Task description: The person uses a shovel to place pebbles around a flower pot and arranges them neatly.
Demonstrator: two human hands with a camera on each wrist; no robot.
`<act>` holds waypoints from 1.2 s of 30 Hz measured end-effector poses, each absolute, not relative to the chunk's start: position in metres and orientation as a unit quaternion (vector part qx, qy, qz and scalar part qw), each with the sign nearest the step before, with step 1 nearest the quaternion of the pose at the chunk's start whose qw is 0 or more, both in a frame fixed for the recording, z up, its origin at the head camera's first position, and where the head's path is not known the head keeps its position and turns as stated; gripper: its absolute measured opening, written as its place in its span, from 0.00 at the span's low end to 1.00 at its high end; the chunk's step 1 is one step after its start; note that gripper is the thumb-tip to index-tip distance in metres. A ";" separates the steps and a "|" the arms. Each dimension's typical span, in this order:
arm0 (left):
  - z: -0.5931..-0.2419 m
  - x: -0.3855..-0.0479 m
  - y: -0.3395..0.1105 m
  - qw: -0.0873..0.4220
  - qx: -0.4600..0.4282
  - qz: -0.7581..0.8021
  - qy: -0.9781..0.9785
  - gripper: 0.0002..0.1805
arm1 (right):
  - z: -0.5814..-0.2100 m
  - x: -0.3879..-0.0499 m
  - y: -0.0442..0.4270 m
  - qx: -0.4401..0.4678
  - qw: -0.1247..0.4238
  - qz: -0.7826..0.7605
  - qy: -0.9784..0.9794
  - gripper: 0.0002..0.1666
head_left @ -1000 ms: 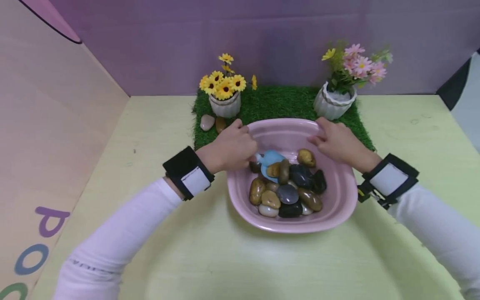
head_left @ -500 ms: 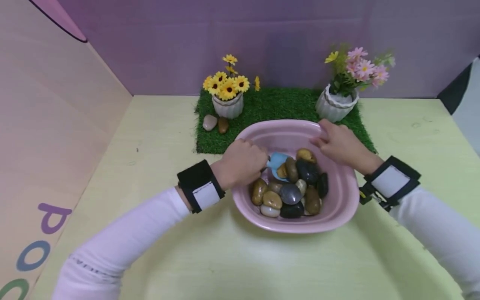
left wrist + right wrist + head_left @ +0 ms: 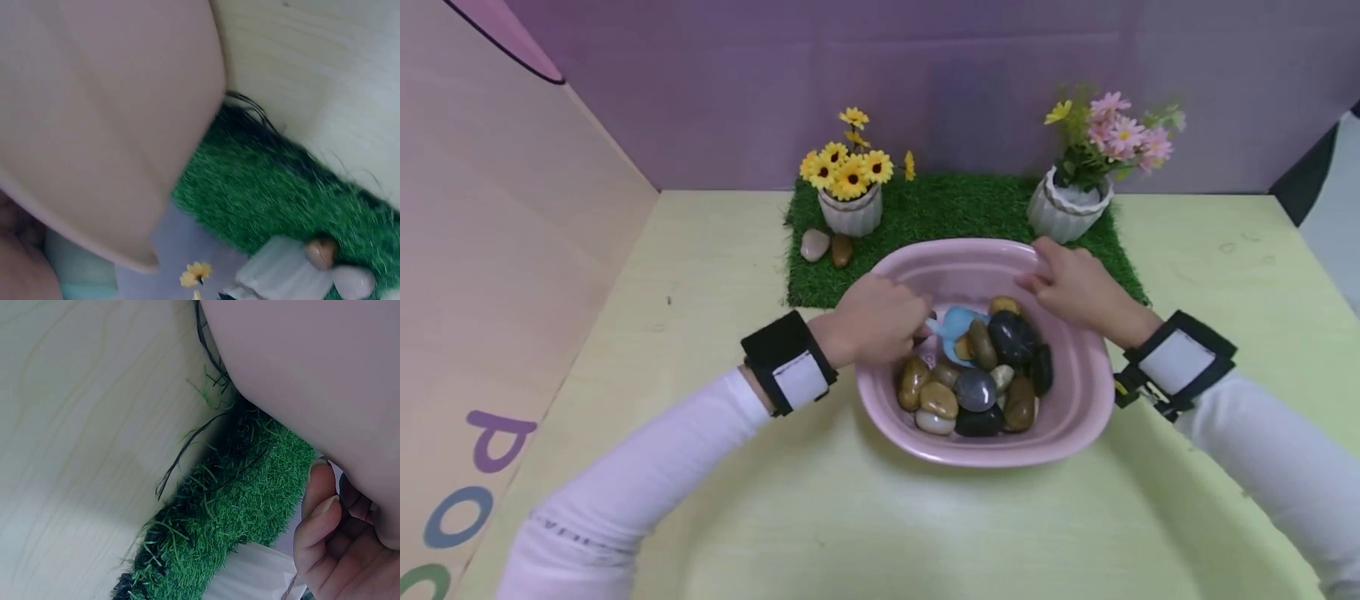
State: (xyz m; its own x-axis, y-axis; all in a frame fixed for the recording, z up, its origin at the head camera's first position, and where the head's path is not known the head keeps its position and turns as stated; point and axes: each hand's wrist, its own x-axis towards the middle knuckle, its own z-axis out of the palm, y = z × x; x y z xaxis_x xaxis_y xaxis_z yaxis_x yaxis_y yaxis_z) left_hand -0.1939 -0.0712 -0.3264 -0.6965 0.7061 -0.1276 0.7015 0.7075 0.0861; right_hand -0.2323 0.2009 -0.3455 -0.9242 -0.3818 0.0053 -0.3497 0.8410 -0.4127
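My left hand [image 3: 880,321] reaches over the left rim of a pink oval basin [image 3: 985,452] and holds the pale handle of a small blue scoop [image 3: 961,323]. The scoop's blade lies among the stones in the basin, partly covered by a brown stone [image 3: 981,342]. A black stone [image 3: 1011,335] and a grey stone [image 3: 976,390] lie nearby with several others. My right hand [image 3: 1075,287] grips the basin's back right rim; in the right wrist view its fingers [image 3: 325,522] curl at the rim. Only an edge of my left hand [image 3: 22,262] shows in the left wrist view.
Behind the basin lies a green turf mat [image 3: 955,204]. On it stand a pot of yellow flowers [image 3: 850,212] and a pot of pink flowers [image 3: 1070,208]. A pale pebble [image 3: 815,245] and a brown pebble [image 3: 842,249] lie at its left. A purple wall [image 3: 970,100] rises behind.
My left hand has come down and to the right, and the scoop has shifted slightly right among the stones. A brown stone at the basin's lower right has turned. My right hand stays on the rim.
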 end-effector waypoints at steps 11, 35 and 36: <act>-0.318 -0.216 -0.090 0.097 0.431 0.041 0.896 0.10 | -0.345 -0.232 0.197 -0.193 0.034 -0.209 0.958 0.13; -0.306 -0.188 -0.059 0.129 0.448 -0.013 0.885 0.11 | -0.344 -0.230 0.201 -0.181 0.050 -0.216 0.958 0.12; -0.305 -0.186 -0.057 0.134 0.443 -0.022 0.886 0.11 | -0.344 -0.230 0.201 -0.182 0.052 -0.216 0.958 0.12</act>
